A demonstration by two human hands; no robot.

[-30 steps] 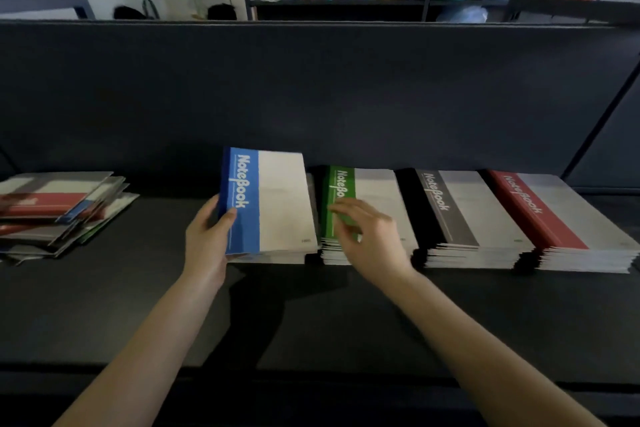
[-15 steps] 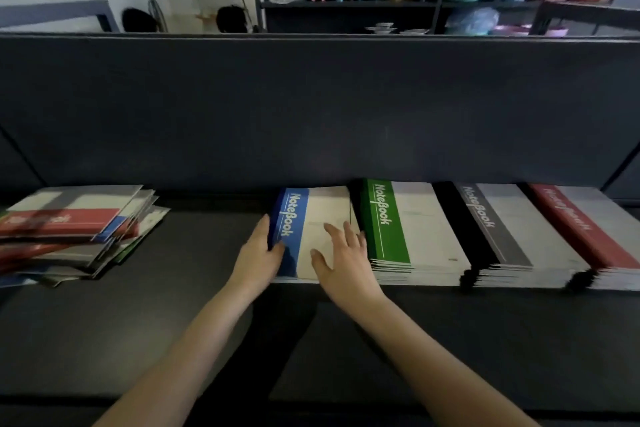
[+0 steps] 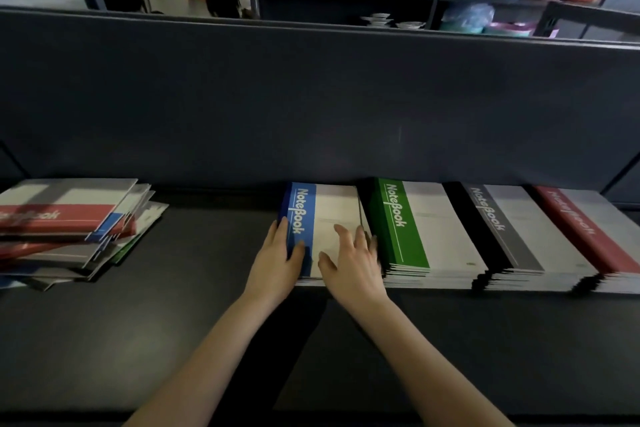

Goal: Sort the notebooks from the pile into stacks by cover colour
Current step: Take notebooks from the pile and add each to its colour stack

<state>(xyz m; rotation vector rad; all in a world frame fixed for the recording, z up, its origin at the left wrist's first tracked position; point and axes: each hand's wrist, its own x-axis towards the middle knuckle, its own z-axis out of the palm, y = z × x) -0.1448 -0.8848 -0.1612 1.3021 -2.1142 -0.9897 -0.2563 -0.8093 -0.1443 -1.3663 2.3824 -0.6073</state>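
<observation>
A blue-striped notebook [image 3: 322,215] lies on top of the blue stack at the middle of the dark table. My left hand [image 3: 277,260] holds its left edge, thumb on the blue stripe. My right hand [image 3: 353,263] rests flat on its white cover with fingers spread. To the right stand three stacks side by side: the green stack [image 3: 412,229], the grey stack [image 3: 509,232] and the red stack [image 3: 588,232]. The unsorted pile [image 3: 69,222], a red-striped notebook uppermost, sits askew at the far left.
A dark partition wall [image 3: 311,107] rises directly behind the stacks. Bare dark table surface [image 3: 207,239] lies between the pile and the blue stack, and along the near edge. Shelves with boxes and coloured bags stand beyond the partition.
The blue notebook, held up by my left hand a second ago, now lies flat on the blue stack. My right hand moved from the green stack onto the blue cover.
</observation>
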